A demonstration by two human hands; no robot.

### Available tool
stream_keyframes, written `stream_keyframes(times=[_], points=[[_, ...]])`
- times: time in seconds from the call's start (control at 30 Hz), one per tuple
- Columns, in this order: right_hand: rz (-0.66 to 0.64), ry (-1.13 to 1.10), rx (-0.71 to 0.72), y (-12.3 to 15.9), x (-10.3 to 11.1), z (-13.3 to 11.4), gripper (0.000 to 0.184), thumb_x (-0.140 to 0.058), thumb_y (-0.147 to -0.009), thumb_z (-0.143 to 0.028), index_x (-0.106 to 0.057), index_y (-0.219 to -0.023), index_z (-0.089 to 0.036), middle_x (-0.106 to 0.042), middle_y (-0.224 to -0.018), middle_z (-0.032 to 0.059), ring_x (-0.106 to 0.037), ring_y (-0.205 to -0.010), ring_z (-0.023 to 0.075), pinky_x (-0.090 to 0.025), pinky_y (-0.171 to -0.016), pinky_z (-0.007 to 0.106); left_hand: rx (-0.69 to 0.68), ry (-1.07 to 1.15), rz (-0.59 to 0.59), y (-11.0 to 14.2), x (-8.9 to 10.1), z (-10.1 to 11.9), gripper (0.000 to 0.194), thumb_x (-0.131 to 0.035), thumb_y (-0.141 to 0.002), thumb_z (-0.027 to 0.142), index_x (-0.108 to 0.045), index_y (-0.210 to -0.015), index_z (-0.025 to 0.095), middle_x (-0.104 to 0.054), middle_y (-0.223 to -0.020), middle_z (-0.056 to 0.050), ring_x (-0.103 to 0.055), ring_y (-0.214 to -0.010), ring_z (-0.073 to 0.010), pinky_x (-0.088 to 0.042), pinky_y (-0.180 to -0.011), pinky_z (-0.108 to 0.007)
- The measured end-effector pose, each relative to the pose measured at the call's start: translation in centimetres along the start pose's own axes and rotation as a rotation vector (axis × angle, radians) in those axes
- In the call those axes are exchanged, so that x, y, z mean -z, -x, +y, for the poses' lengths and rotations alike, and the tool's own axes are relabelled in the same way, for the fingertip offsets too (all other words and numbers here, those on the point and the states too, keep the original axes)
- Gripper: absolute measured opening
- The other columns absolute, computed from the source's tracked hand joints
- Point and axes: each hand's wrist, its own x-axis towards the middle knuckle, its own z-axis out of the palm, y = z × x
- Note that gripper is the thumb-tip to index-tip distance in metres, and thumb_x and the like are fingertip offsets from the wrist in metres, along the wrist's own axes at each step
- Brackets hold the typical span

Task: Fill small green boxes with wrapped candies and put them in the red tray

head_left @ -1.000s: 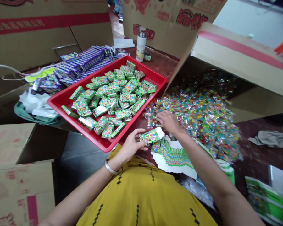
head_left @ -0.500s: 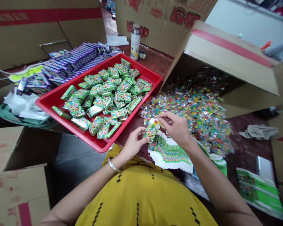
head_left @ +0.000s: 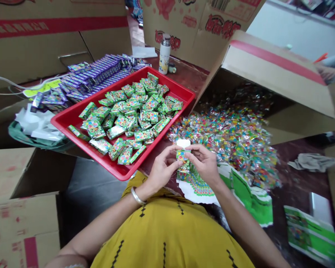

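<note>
Both hands meet in front of me on one small green printed box (head_left: 182,153) with its white end flap up. My left hand (head_left: 164,167) pinches its left side and my right hand (head_left: 204,162) pinches its right side. Just below them lies a fanned stack of flat green box blanks (head_left: 197,183). A heap of clear-wrapped colourful candies (head_left: 231,137) spreads to the right on the dark table. To the left, a red tray (head_left: 72,120) holds several filled green boxes (head_left: 128,115).
Purple boxes (head_left: 92,74) are stacked behind the tray. A white flask (head_left: 164,54) stands at the back. An open cardboard carton (head_left: 276,70) tips over the candy heap. More cartons stand at left. A grey rag (head_left: 312,162) and green blanks (head_left: 312,230) lie right.
My right hand picked a candy packet from the heap and brought it to the box held in my left hand. Now both hands hold the box upright, flap up.
</note>
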Motion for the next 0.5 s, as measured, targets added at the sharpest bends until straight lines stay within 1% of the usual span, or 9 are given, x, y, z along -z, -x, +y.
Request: stream_keyframes(times=[0.03,0.1,0.17,0.23,0.27,0.33,0.4,0.47,0.5], points=[[0.017,0.016,0.025,0.1,-0.1,0.1,0.013,-0.065,-0.085,-0.033,-0.067,-0.091,-0.022,-0.066,-0.094,0.0052,-0.064,-0.081,0.018,-0.053,-0.07,0.031,0.013,-0.002,-0.025,0.0,0.0,0.0,0.033,-0.065,-0.083,0.025,-0.057,-0.115,0.02,-0.058,-0.088,-0.001,-0.056,-0.075,-0.0107,-0.047,-0.069,-0.022],[0.029,0.03,0.067,0.1,-0.3,-0.1,0.012,-0.065,-0.085,-0.032,-0.066,-0.081,-0.021,-0.064,-0.104,0.007,-0.064,-0.09,0.0197,-0.054,-0.073,0.031,0.028,0.011,-0.058,-0.2,0.1,0.0,0.03,-0.066,-0.083,0.025,-0.057,-0.111,0.019,-0.058,-0.089,-0.001,-0.056,-0.076,-0.011,-0.047,-0.071,-0.022],[0.049,-0.028,0.07,-0.1,-0.4,-0.6,0.009,-0.066,-0.084,-0.031,-0.063,-0.086,-0.023,-0.064,-0.107,0.0066,-0.064,-0.095,0.0204,-0.054,-0.078,0.033,0.021,0.044,-0.051,-0.3,0.2,0.1,0.032,-0.067,-0.082,0.024,-0.054,-0.111,0.02,-0.058,-0.094,-0.002,-0.057,-0.079,-0.0109,-0.048,-0.073,-0.023],[0.071,-0.119,0.043,-0.5,-0.5,-1.0,0.016,-0.069,-0.082,-0.03,-0.059,-0.094,-0.025,-0.065,-0.098,0.0041,-0.065,-0.092,0.0194,-0.054,-0.08,0.033,0.016,0.092,-0.015,-0.3,0.2,0.3,0.039,-0.069,-0.08,0.023,-0.049,-0.114,0.023,-0.056,-0.096,0.0,-0.058,-0.075,-0.0091,-0.049,-0.071,-0.022],[0.065,-0.146,0.027,-0.7,-0.5,-1.1,0.018,-0.07,-0.082,-0.031,-0.058,-0.094,-0.025,-0.066,-0.093,0.003,-0.065,-0.089,0.0187,-0.053,-0.079,0.033,0.018,0.109,0.003,-0.3,0.3,0.3,0.042,-0.069,-0.079,0.022,-0.046,-0.115,0.024,-0.054,-0.096,0.0,-0.057,-0.073,-0.0081,-0.049,-0.069,-0.021],[0.026,-0.147,-0.001,-1.1,-0.5,-1.2,0.017,-0.072,-0.08,-0.033,-0.06,-0.085,-0.023,-0.064,-0.085,0.0018,-0.063,-0.082,0.0174,-0.052,-0.075,0.031,0.008,0.089,0.039,-0.1,0.4,0.3,0.044,-0.071,-0.078,0.021,-0.045,-0.113,0.025,-0.053,-0.097,0.0,-0.057,-0.076,-0.0087,-0.05,-0.068,-0.021],[-0.031,-0.125,-0.048,-1.5,-0.3,-1.2,0.019,-0.074,-0.077,-0.035,-0.061,-0.077,-0.021,-0.064,-0.081,0.0018,-0.061,-0.077,0.0165,-0.051,-0.073,0.03,-0.025,0.003,0.073,0.2,0.5,0.4,0.041,-0.07,-0.078,0.02,-0.047,-0.111,0.024,-0.053,-0.1,-0.002,-0.058,-0.088,-0.0125,-0.052,-0.073,-0.022],[-0.088,-0.134,-0.115,-2.0,0.0,-1.2,0.021,-0.078,-0.073,-0.035,-0.063,-0.077,-0.02,-0.065,-0.081,0.0018,-0.059,-0.074,0.0155,-0.05,-0.069,0.029,-0.054,-0.082,0.082,0.5,0.7,0.4,0.039,-0.068,-0.08,0.018,-0.048,-0.113,0.023,-0.054,-0.103,-0.003,-0.057,-0.098,-0.0155,-0.053,-0.079,-0.025],[-0.121,-0.15,-0.151,-2.2,0.2,-1.3,0.022,-0.079,-0.071,-0.034,-0.064,-0.078,-0.019,-0.065,-0.082,0.002,-0.059,-0.072,0.015,-0.05,-0.067,0.029,-0.06,-0.11,0.074,0.6,0.8,0.5,0.04,-0.066,-0.081,0.018,-0.048,-0.115,0.024,-0.055,-0.104,-0.004,-0.058,-0.099,-0.0161,-0.053,-0.081,-0.027]])
